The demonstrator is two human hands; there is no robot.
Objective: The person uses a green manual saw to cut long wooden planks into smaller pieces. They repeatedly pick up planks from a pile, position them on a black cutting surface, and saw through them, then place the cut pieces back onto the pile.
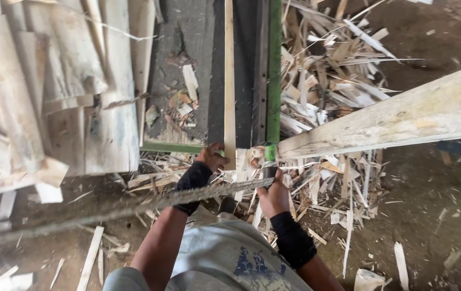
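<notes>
- A dirt floor [430, 215] strewn with wood splinters and offcuts is seen from above, with a dark machine bed [198, 81] running up the middle of the view.
- A stack of pale, rough planks [52, 97] is piled along the left edge of the machine bed, reaching to the upper left corner of the view.
- A thick pale beam [403, 116] is laid slantwise from the right edge of the view down to the near end of the green rail [274, 70], which runs along the right edge of the machine bed.
- A heap of splintered scrap wood [327, 70] is spread on the floor beyond the rail and under the beam.
- A narrow wooden strip [230, 81] is laid lengthwise on the machine bed, just left of the rail, its near end at the bed's near edge.
- A rough rope [133, 205] is stretched across the lower left, passing in front of both wrists.
- The left hand [211, 157], wrapped in a dark wrist sleeve, is closed on the near end of the wooden strip; how tight the grip is cannot be told.
- The right hand [274, 196], also sleeved in black, is raised at the near end of the rail, where the beam meets it; its fingers are hidden, so whether the grip is closed cannot be told.
</notes>
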